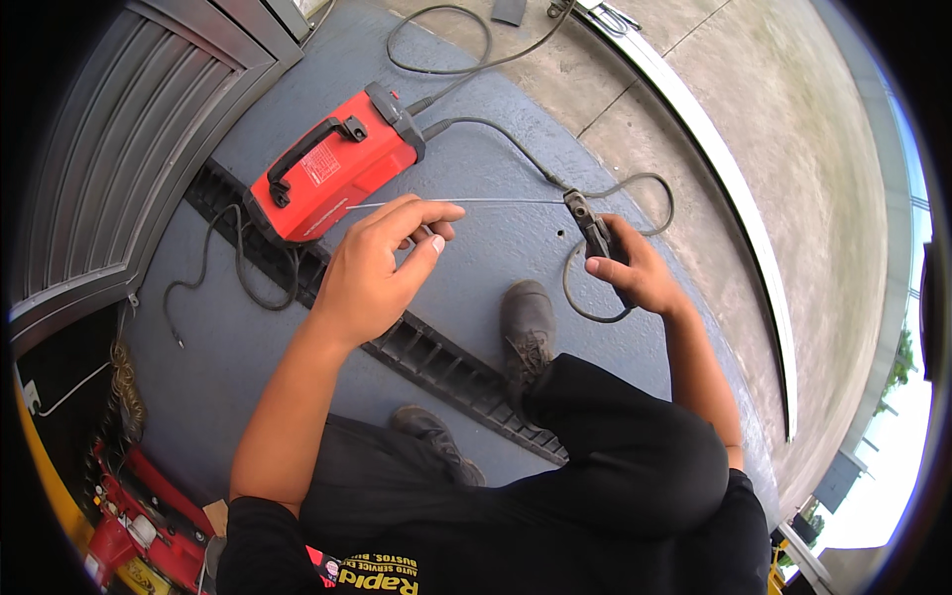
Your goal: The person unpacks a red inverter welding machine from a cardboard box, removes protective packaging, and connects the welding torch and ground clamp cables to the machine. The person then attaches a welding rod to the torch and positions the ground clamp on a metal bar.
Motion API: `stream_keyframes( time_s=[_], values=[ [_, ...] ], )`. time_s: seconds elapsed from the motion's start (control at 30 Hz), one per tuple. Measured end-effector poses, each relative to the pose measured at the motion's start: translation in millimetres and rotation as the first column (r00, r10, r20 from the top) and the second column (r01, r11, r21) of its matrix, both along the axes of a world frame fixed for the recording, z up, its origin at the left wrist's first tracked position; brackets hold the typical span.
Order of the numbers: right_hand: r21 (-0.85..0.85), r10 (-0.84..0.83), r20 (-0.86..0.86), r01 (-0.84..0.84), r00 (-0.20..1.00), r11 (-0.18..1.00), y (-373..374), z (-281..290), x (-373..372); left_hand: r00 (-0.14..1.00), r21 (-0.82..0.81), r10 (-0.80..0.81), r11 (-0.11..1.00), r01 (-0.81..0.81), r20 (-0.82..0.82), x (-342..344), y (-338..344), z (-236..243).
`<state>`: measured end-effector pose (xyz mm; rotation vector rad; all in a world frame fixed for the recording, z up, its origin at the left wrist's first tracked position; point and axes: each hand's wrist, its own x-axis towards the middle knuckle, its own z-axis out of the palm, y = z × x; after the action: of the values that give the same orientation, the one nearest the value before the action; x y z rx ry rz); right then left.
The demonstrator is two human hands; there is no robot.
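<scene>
My right hand (638,268) is wrapped round a black electrode holder (593,226), with the thumb along its side. A thin grey welding rod (516,200) sticks out of the holder's jaws toward the left. My left hand (382,260) is raised beside the rod's far end, palm turned inward. Its index finger is stretched and the thumb stands apart from it. The rod runs behind the index finger and shows again on the hand's other side; whether the fingers touch it is hidden. Behind my left hand stands a red welding machine (342,164) with a black handle.
Black cables (496,127) loop from the machine over the grey-blue floor (476,169). A black slotted drain channel (446,362) crosses beneath my boots (528,322). A long white metal bar (729,183) lies at the right. A grey louvred door (149,129) and red equipment (149,526) are at the left.
</scene>
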<state>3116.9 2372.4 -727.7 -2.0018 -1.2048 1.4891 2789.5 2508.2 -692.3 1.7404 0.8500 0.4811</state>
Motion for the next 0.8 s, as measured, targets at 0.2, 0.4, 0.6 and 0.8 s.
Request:
stream_keyframes(
  time_s=[0.2,0.4,0.6,0.8],
  values=[
    [-0.033,-0.295,-0.633,0.356,0.715,0.934,-29,-4,42,0.942,-0.115,-0.281,0.958,0.263,-0.186,5,-16,-2],
    [0.009,-0.141,-0.758,0.226,0.636,0.974,-26,6,30,0.989,-0.397,-0.122,0.906,0.146,0.084,28,-17,-11],
    [-0.008,-0.019,-0.839,0.024,0.543,1.000,-4,9,-3,0.905,-0.511,0.155,0.856,0.077,0.397,56,-22,-12],
    [-0.029,-0.026,-0.892,0.002,0.452,1.000,2,4,-17,0.943,-0.483,0.098,0.873,0.072,0.318,49,-24,-10]
  ],
)
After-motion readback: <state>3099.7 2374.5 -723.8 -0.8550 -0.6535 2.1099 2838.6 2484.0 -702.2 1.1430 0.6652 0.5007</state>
